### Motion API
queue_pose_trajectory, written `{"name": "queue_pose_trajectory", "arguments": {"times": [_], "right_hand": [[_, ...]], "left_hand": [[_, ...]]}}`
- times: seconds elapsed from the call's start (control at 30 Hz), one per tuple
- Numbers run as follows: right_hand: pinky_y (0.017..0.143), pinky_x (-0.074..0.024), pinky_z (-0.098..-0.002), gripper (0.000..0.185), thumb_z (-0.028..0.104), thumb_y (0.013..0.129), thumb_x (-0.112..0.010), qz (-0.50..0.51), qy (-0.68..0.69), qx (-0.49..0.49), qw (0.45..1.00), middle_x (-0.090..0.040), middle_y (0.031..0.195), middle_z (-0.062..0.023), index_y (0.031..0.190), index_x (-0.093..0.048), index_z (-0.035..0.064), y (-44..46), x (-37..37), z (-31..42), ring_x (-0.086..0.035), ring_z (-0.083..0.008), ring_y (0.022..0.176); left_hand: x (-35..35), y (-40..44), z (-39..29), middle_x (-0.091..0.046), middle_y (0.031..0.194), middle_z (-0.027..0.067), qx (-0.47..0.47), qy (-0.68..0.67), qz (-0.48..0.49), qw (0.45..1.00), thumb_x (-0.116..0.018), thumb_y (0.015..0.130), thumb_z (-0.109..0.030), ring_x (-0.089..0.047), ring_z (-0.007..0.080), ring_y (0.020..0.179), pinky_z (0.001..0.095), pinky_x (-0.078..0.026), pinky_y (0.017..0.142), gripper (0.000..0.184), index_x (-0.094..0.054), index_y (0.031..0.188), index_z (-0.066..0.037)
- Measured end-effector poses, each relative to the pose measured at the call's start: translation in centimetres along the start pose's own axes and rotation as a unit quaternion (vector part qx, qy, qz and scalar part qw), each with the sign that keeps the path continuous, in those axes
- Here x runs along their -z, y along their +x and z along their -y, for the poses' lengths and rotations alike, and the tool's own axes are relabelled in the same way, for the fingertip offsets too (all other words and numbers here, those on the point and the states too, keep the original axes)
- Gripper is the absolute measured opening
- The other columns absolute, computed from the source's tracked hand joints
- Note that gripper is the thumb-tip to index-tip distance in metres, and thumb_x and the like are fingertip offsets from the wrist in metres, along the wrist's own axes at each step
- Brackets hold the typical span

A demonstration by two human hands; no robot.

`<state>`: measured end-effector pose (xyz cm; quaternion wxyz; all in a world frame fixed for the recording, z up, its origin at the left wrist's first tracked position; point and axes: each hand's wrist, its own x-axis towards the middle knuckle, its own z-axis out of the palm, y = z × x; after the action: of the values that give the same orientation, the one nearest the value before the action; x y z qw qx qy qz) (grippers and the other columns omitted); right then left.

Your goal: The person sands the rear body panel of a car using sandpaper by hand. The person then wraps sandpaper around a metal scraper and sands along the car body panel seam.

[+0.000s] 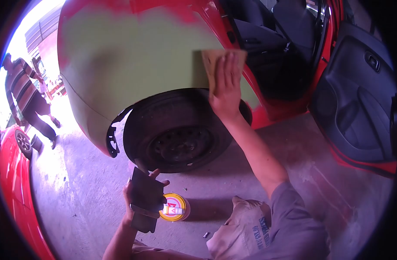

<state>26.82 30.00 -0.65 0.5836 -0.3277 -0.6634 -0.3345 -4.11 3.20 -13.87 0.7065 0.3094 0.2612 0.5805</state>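
Red car (262,120) fills upper & ctr frame; its pale greenish panel (142,56) upper ctr, red patches at edges. Open door (359,86), R side. 2nd red car (16,186), far L edge. Dark wheel (142,125) mid-frame, below panel. Person (27,91) standing upper L, striped top. Tan cloth (239,229) w/ blue print, bottom, R of ctr. R hand (226,89): fingers straight, nearly flat, holding tan sheet (210,65) vs panel's R part. L hand (128,201), lower L of ctr: fingers curled abt dark flat pieces (146,190). Yellow-lidded tub (187,212) on floor (94,186), just R of those in frame; small white tube (173,210) on lid.
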Motion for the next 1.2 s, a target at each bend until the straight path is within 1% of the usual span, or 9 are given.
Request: {"name": "queue_pose_trajectory", "arguments": {"times": [0.17, 0.23, 0.3, 0.37, 0.53, 0.8, 0.93, 1.03, 1.2], "right_hand": [[0.128, -0.0277, -0.0599, 0.074, 0.014, 0.092, -0.063, 0.017, -0.006, 0.05, 0.999, -0.039, 0.165, -0.0352, 0.158, -0.04, -0.0105, 9.0, -1.6, 2.3, -0.032, -0.0539, 0.157], [0.127, -0.0299, -0.0602, 0.07, 0.014, 0.093, -0.062, 0.052, 0.008, 0.066, 0.996, -0.041, 0.163, -0.0359, 0.156, -0.042, -0.0116, 8.3, 0.4, 1.4, -0.034, -0.0547, 0.155], [0.125, -0.0345, -0.0579, 0.068, 0.014, 0.094, -0.065, 0.034, -0.047, 0.043, 0.997, -0.042, 0.163, -0.0341, 0.155, -0.045, -0.0089, 3.1, 1.1, 0.1, -0.039, -0.0525, 0.153], [0.123, -0.0378, -0.0567, 0.063, 0.015, 0.097, -0.065, 0.006, -0.06, 0.034, 0.998, -0.044, 0.161, -0.0334, 0.154, -0.048, -0.0078, 2.2, 0.6, 0.3, -0.043, -0.0512, 0.151], [0.121, -0.0403, -0.0567, 0.053, 0.019, 0.108, -0.057, -0.015, 0.023, 0.079, 0.996, -0.049, 0.157, -0.0355, 0.151, -0.05, -0.0115, 11.5, -0.7, 3.0, -0.045, -0.0518, 0.149], [0.116, -0.0435, -0.0564, 0.049, 0.025, 0.11, -0.054, -0.028, -0.077, 0.001, 0.997, -0.052, 0.152, -0.0376, 0.139, -0.057, -0.0145, 4.8, 1.3, 3.4, -0.051, -0.0544, 0.139], [0.113, -0.0452, -0.0556, 0.052, 0.026, 0.109, -0.054, -0.077, -0.048, -0.003, 0.996, -0.054, 0.148, -0.0368, 0.141, -0.055, -0.0151, 11.7, -1.8, 5.4, -0.054, -0.0542, 0.134], [0.111, -0.046, -0.0555, 0.053, 0.024, 0.107, -0.055, -0.048, -0.017, -0.029, 0.998, -0.056, 0.146, -0.035, 0.144, -0.052, -0.0138, 16.0, -1.9, 6.7, -0.055, -0.053, 0.132], [0.109, -0.0445, -0.0612, 0.06, 0.028, 0.104, -0.059, 0.029, -0.145, -0.097, 0.984, -0.053, 0.15, -0.0314, 0.149, -0.049, -0.0087, 7.5, 1.9, 6.3, -0.052, -0.0493, 0.136]], "left_hand": [[-3.1, 0.2, 0.0, -0.049, 0.159, 0.0231, -0.014, 0.081, -0.006, 0.997, -0.052, 0.1, -0.077, -0.065, 0.0431, 0.13, 0.0529, -0.059, 0.105, 0.081, -0.053, 0.153, -0.016], [-3.0, 0.0, 0.1, -0.05, 0.161, 0.0204, -0.02, 0.094, 0.001, 0.995, -0.027, 0.106, -0.07, -0.062, 0.0446, 0.132, 0.0535, -0.059, 0.103, 0.082, -0.049, 0.157, -0.01], [-2.9, 0.1, -0.3, -0.049, 0.161, 0.0205, -0.024, 0.091, 0.011, 0.995, -0.026, 0.105, -0.07, -0.062, 0.0441, 0.132, 0.0534, -0.059, 0.104, 0.082, -0.049, 0.156, -0.01], [-3.1, -0.3, -0.8, -0.048, 0.16, 0.0231, -0.019, 0.072, 0.014, 0.997, -0.052, 0.1, -0.077, -0.065, 0.0418, 0.131, 0.0524, -0.058, 0.106, 0.08, -0.055, 0.151, -0.016], [-3.2, 0.4, 0.2, -0.049, 0.16, 0.0234, -0.031, 0.122, 0.024, 0.992, -0.05, 0.102, -0.075, -0.065, 0.0404, 0.13, 0.0516, -0.058, 0.107, 0.077, -0.058, 0.149, -0.015], [-3.6, -0.2, -0.3, -0.05, 0.159, 0.0227, -0.032, 0.101, 0.049, 0.993, -0.049, 0.105, -0.07, -0.066, 0.0394, 0.13, 0.0511, -0.057, 0.107, 0.071, -0.059, 0.146, -0.014], [-3.1, -0.2, -0.1, -0.05, 0.159, 0.0226, -0.02, 0.124, 0.042, 0.991, -0.05, 0.105, -0.069, -0.066, 0.0391, 0.13, 0.0512, -0.057, 0.107, 0.07, -0.058, 0.147, -0.014], [-3.1, 0.0, 0.3, -0.05, 0.159, 0.0214, -0.037, 0.116, 0.057, 0.991, -0.04, 0.11, -0.063, -0.065, 0.0401, 0.129, 0.0478, -0.063, 0.095, 0.072, -0.05, 0.154, -0.007], [-2.6, -0.1, 0.0, -0.047, 0.163, 0.0204, -0.043, 0.116, 0.087, 0.989, -0.034, 0.111, -0.064, -0.062, 0.0406, 0.133, 0.0454, -0.064, 0.094, 0.078, -0.043, 0.16, -0.004]]}}
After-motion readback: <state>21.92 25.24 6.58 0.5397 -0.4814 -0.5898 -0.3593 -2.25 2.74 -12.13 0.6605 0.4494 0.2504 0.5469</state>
